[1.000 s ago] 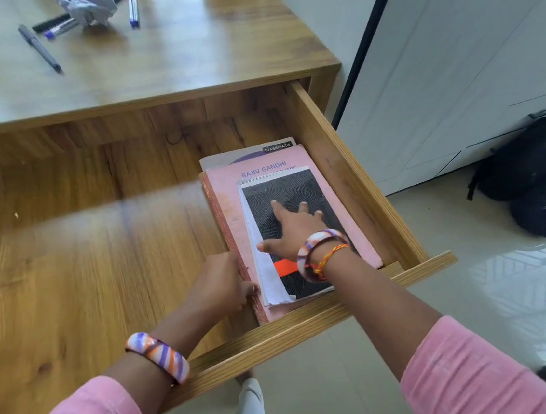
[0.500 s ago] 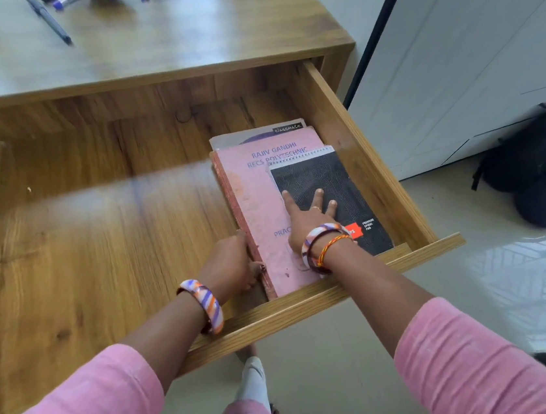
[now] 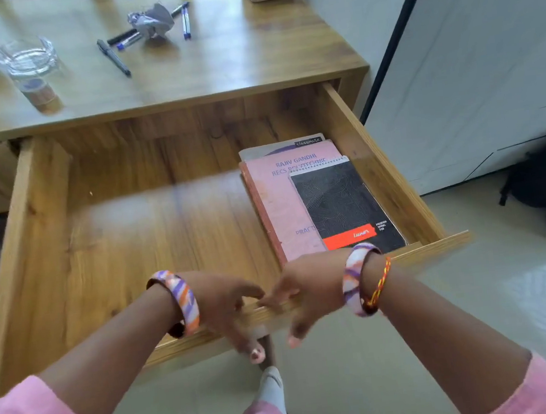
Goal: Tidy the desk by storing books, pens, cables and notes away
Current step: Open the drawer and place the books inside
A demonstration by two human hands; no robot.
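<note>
With the books (image 3: 284,202) stacked at the drawer's (image 3: 397,172) three o'clock side, my left hand (image 3: 223,306) and right hand (image 3: 305,290) hover loose-fingered and empty over its front edge, so next I judge I reach to twelve o'clock for the pens (image 3: 113,56) on the counter (image 3: 247,56).

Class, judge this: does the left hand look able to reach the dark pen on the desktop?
Probably yes: the left hand holds nothing, and bare desktop surrounds the dark pen.
</note>
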